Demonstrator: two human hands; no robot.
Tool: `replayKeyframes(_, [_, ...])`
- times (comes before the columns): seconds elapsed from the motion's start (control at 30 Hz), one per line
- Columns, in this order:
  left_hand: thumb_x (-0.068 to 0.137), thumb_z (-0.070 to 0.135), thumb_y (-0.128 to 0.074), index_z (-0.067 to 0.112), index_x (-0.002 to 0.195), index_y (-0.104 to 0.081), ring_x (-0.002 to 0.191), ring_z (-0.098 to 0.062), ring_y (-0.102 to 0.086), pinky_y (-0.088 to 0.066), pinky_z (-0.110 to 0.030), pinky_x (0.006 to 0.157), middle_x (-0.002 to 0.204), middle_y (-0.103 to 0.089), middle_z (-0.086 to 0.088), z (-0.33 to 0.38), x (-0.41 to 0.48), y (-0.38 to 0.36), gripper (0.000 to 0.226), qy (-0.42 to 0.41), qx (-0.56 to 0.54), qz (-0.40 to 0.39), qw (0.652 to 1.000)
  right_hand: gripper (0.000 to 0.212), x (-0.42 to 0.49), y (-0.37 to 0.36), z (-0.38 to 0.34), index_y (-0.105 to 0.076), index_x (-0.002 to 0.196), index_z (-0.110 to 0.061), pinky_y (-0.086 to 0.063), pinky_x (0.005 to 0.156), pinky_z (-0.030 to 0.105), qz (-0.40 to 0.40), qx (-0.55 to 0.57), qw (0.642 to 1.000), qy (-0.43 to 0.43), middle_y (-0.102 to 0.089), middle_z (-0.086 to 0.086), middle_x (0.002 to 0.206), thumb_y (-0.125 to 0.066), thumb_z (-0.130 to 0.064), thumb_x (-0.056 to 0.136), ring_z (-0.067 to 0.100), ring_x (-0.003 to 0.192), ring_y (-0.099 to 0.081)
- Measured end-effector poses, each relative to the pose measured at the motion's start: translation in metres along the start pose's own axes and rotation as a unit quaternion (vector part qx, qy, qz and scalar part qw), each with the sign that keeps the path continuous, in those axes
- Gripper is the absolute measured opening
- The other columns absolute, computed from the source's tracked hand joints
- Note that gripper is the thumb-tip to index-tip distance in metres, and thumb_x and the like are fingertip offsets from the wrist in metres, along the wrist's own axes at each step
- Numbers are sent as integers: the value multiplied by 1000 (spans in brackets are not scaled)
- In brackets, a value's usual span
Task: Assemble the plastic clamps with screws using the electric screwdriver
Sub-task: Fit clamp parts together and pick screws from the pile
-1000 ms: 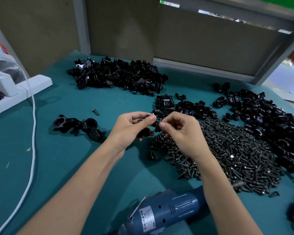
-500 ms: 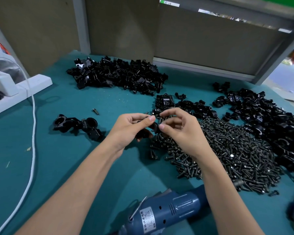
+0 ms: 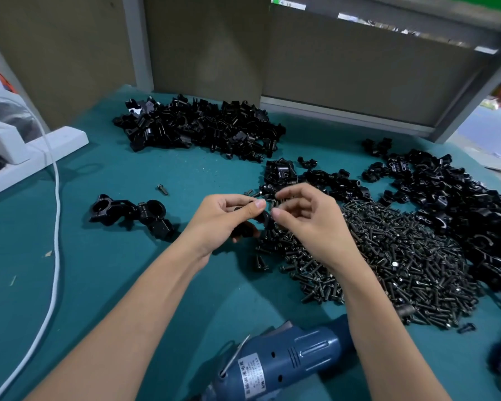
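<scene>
Plainly, left hand [image 3: 223, 218] pinching the clamp [image 3: 262, 219], right hand [image 3: 304, 221] fingers pinched at its edge; a fumbled screw would vanish into the screw pile [image 3: 388, 261].

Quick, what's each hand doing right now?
Left hand: closed on a black clamp piece.
Right hand: fingers pinched at the clamp; any screw held cannot be told.

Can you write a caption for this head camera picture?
Two bare hands, left and right, hold a small black plastic clamp above a pile of dark screws.
</scene>
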State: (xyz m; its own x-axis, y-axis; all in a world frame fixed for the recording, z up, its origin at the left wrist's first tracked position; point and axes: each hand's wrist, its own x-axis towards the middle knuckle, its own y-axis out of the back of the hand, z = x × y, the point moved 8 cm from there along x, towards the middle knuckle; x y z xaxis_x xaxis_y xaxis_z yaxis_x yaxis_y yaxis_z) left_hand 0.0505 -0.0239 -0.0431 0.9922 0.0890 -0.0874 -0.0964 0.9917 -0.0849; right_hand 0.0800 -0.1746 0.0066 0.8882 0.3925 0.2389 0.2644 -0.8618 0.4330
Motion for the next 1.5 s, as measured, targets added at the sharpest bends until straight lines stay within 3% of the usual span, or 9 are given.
replayKeyframes(0.37, [67,45,-75,20,93,-76,63,-15,-71,-37,-18,45,85,-77,-2,0,0,-1,36,-1,7,-6,1000,41,-1,-2,-6,-67,109,-17,-54,89,25,-19,33,999,22,-70,1,104,-62,14,83,10,100,-67])
replayKeyframes(0.47, [67,46,-76,23,90,-77,63,-14,-71,-39,-18,46,80,-77,0,0,0,-1,32,-1,15,-5,1000,25,0,0,-4,-69,107,-18,-57,82,26,-8,-22,1000,14,-72,-2,95,-71,-6,85,8,90,-68])
replayKeyframes(0.6, [68,45,-75,21,92,-75,63,-12,-71,-36,-16,43,80,-77,1,-1,-1,-5,33,1,20,-21,1000,42,-1,-3,-3,-66,111,-15,-54,90,26,-21,30,999,10,-70,3,103,-59,14,81,12,100,-67])
replayKeyframes(0.73, [68,47,-75,23,89,-77,66,-15,-72,-38,-16,44,81,-77,1,0,-1,-2,32,0,22,-13,1000,18,-1,0,2,-71,103,-17,-58,73,26,-1,-20,1000,-9,-72,2,85,-72,-11,86,11,77,-69])
replayKeyframes(0.87, [73,42,-76,21,89,-75,64,-13,-71,-37,-16,43,83,-77,0,-3,0,-5,26,9,24,-23,999,36,-1,-2,1,-69,108,-17,-56,83,24,-12,29,1000,2,-71,4,97,-66,7,82,12,92,-68])
replayKeyframes(1.03, [65,49,-76,27,82,-78,66,-15,-71,-37,-20,47,85,-77,0,-3,-1,-3,29,11,22,-21,999,13,-1,-5,9,-73,95,-14,-57,73,25,-28,-40,998,-31,-72,-1,84,-75,-8,83,13,79,-69])
replayKeyframes(1.17, [72,44,-75,24,84,-77,63,-15,-71,-37,-19,45,84,-77,-1,-2,0,-1,24,10,16,-17,1000,41,-2,-6,3,-63,114,-16,-54,87,22,-45,2,999,-12,-69,-2,105,-65,9,82,7,99,-66])
replayKeyframes(1.3, [68,47,-75,27,80,-79,63,-15,-71,-38,-17,44,85,-77,-1,-2,0,-3,24,8,11,-25,1000,25,-1,-2,10,-66,109,-19,-56,75,25,-19,-29,998,-45,-72,0,93,-73,-14,86,9,82,-69])
replayKeyframes(1.5, [71,52,-70,19,85,-77,60,-17,-70,-34,-18,41,80,-76,-1,-1,1,-5,36,11,10,-32,999,37,-2,-7,-3,-65,102,-17,-55,84,25,-46,-3,999,7,-70,-2,90,-60,14,84,7,91,-67])
